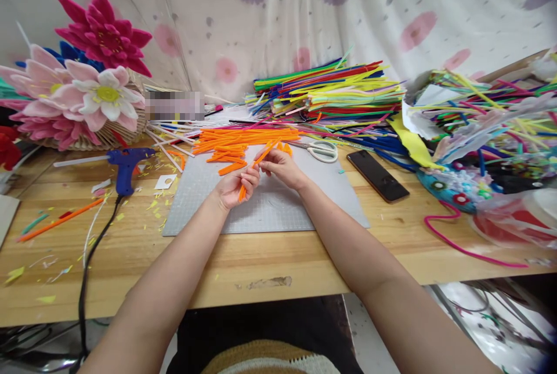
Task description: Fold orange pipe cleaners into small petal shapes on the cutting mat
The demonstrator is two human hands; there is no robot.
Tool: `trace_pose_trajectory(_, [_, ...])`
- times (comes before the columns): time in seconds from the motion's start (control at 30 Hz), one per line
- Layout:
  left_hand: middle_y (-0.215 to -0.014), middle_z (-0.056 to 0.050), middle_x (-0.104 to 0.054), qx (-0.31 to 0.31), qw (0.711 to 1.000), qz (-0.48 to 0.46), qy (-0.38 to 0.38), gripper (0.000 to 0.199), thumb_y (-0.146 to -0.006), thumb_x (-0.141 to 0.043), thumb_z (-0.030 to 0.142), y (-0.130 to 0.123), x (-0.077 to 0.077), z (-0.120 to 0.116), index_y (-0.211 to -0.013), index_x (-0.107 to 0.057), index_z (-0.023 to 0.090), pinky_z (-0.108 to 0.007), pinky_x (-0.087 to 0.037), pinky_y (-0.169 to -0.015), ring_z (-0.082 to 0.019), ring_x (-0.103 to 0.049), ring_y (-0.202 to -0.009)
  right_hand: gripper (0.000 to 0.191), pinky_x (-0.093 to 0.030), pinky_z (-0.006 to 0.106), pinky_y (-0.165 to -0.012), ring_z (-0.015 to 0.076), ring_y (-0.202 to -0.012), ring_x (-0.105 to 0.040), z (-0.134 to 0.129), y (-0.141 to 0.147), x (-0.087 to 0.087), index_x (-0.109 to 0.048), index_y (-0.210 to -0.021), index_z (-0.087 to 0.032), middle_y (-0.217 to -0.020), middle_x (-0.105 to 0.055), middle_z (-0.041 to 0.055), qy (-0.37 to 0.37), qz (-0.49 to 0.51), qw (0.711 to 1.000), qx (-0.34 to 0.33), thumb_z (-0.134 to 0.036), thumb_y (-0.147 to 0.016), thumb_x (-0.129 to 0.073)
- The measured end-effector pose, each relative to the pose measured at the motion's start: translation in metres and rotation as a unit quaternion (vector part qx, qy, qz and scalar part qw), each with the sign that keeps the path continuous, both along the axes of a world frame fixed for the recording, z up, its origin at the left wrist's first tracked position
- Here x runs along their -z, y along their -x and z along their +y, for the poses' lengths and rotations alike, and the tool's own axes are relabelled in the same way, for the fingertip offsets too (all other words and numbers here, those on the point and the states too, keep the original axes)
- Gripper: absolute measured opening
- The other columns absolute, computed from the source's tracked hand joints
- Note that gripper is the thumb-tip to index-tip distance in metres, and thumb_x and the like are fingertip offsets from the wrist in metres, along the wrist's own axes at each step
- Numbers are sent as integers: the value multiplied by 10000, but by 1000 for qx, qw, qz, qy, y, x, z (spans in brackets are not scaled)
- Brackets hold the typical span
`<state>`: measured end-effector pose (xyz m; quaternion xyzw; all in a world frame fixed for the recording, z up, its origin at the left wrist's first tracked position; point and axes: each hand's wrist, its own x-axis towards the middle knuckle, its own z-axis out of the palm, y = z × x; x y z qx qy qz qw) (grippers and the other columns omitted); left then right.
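Note:
My left hand (239, 187) is closed around an orange pipe cleaner (242, 193), whose end sticks out below the fingers. Close beside it, my right hand (282, 167) pinches the upper part, which slants up between both hands. Whether it is one stem or a few together I cannot tell. Both hands are over the grey cutting mat (191, 211). Just behind them lies a pile of cut orange pipe cleaners (228, 145). A few small orange pieces (285, 148) rest near my right fingertips, beside scissors (322, 151) with pale handles.
A blue glue gun (125, 168) with a black cord lies left, near fuzzy flowers (104, 95). A phone (378, 175) lies right of the mat. Bundles of coloured pipe cleaners (331, 90) fill the back. A plastic-wrapped red and white roll (513, 217) sits far right.

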<state>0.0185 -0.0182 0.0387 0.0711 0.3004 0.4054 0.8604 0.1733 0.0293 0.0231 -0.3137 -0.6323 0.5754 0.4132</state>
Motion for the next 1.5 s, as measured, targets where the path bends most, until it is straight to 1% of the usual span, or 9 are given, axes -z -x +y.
trace_pose_trajectory(0.2, [-630,8,-485,-9,1000,-17,-9,161,-849,-431,81,-2,0,0,-802,-570,145,-65,-422,-427,-6,-438,-445,269,-354,207,-482,77,-564,-440,-1,-7,-5,-573,-747,-186,-672,-520,-21,0,13,999,-29,-412,-639,-670])
trace_pose_trajectory(0.37, [-602,22,-464,5,1000,17,-16,139,-843,-461,99,-3,2,2,-778,-575,144,-86,-425,-435,-3,-404,-416,278,-339,205,-487,68,-563,-407,1,-3,-2,-571,-748,-184,-709,-520,-21,-8,-4,1000,-22,-427,-648,-663])
trace_pose_trajectory(0.53, [-577,31,-468,-15,999,20,-20,171,-842,-464,90,-6,6,5,-739,-585,153,-94,-395,-421,-2,-406,-408,281,-357,208,-499,70,-557,-416,2,4,5,-530,-794,-196,-686,-512,-37,4,-11,1000,11,-429,-673,-633])
trace_pose_trajectory(0.67, [-575,25,-471,-25,999,12,-23,178,-848,-461,112,-8,5,5,-731,-589,151,-103,-385,-409,-10,-413,-413,272,-367,211,-508,72,-563,-428,1,5,4,-516,-793,-200,-679,-511,-40,-2,-2,1000,19,-419,-678,-629])
trace_pose_trajectory(0.87, [-572,19,-475,-3,999,14,-29,164,-844,-468,154,-7,2,3,-728,-585,153,-121,-380,-414,-21,-424,-424,290,-355,208,-500,70,-568,-425,-3,2,-6,-519,-769,-193,-681,-509,-35,4,7,1000,-5,-435,-667,-642])
trace_pose_trajectory(1.07, [-559,17,-475,5,1000,-9,-7,142,-839,-473,160,-7,3,2,-743,-578,147,-136,-380,-402,-29,-435,-420,297,-327,212,-483,61,-545,-398,-3,-3,-9,-511,-738,-185,-678,-477,-37,-5,4,1000,-24,-435,-662,-651])
trace_pose_trajectory(1.3, [-525,41,-473,62,997,-50,19,161,-863,-429,160,-6,3,4,-743,-531,127,-124,-403,-411,-23,-467,-395,283,-290,207,-461,51,-525,-356,0,-11,-18,-481,-668,-169,-652,-447,-44,-28,-37,998,-47,-392,-653,-655])
trace_pose_trajectory(1.4, [-513,45,-480,65,998,-22,10,181,-874,-416,172,-7,0,5,-742,-529,119,-137,-425,-416,-28,-479,-386,274,-272,206,-450,50,-517,-342,0,-13,-20,-477,-667,-170,-642,-433,-47,-24,-46,997,-48,-381,-652,-650])
trace_pose_trajectory(1.5, [-510,44,-491,43,998,53,-11,161,-863,-436,154,-10,-3,5,-748,-540,116,-135,-425,-415,-28,-481,-384,266,-262,205,-452,54,-517,-334,0,-14,-20,-475,-673,-173,-625,-421,-49,-19,-57,997,-51,-386,-659,-634])
